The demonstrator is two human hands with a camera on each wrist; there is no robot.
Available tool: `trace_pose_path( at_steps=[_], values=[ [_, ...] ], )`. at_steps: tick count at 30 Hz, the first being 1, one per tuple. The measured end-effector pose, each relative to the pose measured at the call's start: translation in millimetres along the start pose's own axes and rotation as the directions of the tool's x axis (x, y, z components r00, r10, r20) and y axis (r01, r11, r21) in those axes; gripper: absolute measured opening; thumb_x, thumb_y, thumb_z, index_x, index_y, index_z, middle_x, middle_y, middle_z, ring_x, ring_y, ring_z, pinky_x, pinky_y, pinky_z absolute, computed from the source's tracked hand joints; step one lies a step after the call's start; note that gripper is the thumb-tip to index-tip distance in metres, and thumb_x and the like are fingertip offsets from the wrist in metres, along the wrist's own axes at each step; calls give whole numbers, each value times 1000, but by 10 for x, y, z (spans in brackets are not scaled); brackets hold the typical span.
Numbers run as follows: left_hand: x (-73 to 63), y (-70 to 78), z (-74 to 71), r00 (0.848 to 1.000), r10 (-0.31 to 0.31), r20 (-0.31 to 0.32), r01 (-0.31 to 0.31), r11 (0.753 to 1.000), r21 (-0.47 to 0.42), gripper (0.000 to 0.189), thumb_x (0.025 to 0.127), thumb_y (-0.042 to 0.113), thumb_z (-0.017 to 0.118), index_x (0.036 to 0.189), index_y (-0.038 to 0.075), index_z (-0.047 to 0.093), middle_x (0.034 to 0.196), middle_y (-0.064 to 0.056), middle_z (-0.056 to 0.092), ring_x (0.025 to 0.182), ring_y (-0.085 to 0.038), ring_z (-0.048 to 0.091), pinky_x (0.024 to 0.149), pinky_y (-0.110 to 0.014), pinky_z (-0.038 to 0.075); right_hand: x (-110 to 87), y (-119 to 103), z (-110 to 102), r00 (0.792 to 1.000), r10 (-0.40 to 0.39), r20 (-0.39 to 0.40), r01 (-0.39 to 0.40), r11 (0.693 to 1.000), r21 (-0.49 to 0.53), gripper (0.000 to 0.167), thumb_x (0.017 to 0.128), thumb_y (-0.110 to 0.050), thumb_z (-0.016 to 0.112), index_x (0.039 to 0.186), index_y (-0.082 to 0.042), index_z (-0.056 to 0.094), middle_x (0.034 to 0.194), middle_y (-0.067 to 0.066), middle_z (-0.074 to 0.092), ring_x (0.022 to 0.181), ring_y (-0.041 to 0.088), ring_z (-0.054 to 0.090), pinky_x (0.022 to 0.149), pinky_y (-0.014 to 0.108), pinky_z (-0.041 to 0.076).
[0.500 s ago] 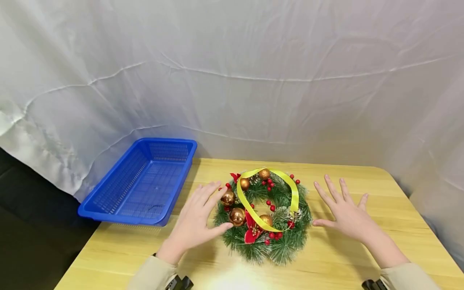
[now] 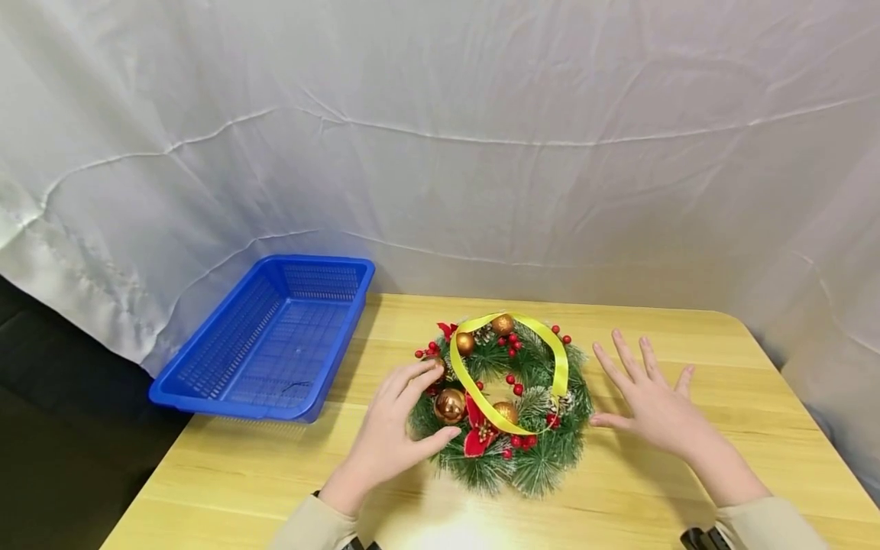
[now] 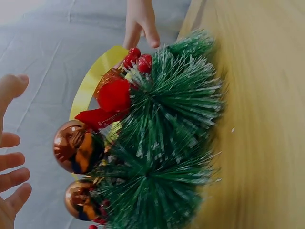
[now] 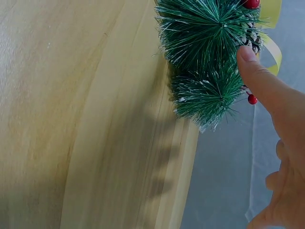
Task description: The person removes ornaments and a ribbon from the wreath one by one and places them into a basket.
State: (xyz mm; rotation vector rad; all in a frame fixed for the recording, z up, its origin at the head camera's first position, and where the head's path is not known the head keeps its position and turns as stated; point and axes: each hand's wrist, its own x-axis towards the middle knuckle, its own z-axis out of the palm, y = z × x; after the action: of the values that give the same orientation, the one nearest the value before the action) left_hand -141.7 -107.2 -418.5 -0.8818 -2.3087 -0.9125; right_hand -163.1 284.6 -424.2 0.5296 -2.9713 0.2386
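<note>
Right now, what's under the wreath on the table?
The wooden table: the wreath lies on it, and a patch of tabletop shows through the ring's open middle. Anything beneath the green needles can't be seen; they cover it.

left sleeve (image 2: 312, 528): beige | right sleeve (image 2: 771, 525): beige | wrist gear (image 2: 706, 539): black, blocky (partly out of view)

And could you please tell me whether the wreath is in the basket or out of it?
Out: the wreath lies on the table, with a visible gap between it and the basket.
</note>
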Motion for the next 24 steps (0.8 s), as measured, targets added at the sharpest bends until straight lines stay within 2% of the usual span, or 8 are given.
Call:
trace_pose_path(
  at_steps=[4, 8, 13, 21, 24],
  values=[
    [-43, 4, 61, 999, -32, -42, 28, 995, -100, 63, 80, 41, 75, 134, 15, 53, 133, -5, 51, 124, -22, 44, 103, -47, 38, -1, -6, 26, 1000, -8, -1, 8, 1000, 9, 105, 80, -64, 62, 154, -28, -3, 157, 2, -18, 138, 40, -20, 85, 74, -19],
    [-83, 0, 121, 997, -62, -43, 53, 984, -171, 57, 81, 32, 76, 129, 11, 57, 129, -10, 52, 122, -23, 46, 102, -47, 40, 12, -5, 54, 1000, -14, 2, 14, 1000, 19, 104, 80, -63, 62, 154, -27, -2, 157, 2, -18, 138, 40, -19, 85, 74, -19],
    [-144, -25, 192, 996, -82, -40, 73, 978, -195, 53, 80, 25, 77, 125, 6, 58, 126, -10, 54, 119, -23, 49, 102, -44, 42, 37, -20, 91, 999, -19, 41, 17, 999, 46, 99, 82, -63, 58, 154, -28, -1, 158, 1, -16, 139, 40, -16, 87, 73, -19],
    [-179, -31, 256, 994, -97, -43, 84, 968, -235, 49, 78, 18, 77, 123, 7, 60, 122, -10, 56, 115, -20, 51, 101, -36, 43, 43, -90, 126, 997, -37, 75, 34, 999, 39, 92, 86, -65, 51, 155, -23, 7, 159, 2, -6, 140, 44, -2, 89, 73, -16],
    [-186, -31, 268, 993, -115, -41, 101, 964, -246, 47, 79, 17, 77, 122, 9, 61, 121, -7, 56, 113, -17, 52, 98, -32, 45, 55, -110, 164, 996, -43, 83, 40, 999, 37, 90, 87, -65, 49, 155, -22, 8, 159, 2, -4, 140, 45, 1, 90, 74, -15]
  ],
)
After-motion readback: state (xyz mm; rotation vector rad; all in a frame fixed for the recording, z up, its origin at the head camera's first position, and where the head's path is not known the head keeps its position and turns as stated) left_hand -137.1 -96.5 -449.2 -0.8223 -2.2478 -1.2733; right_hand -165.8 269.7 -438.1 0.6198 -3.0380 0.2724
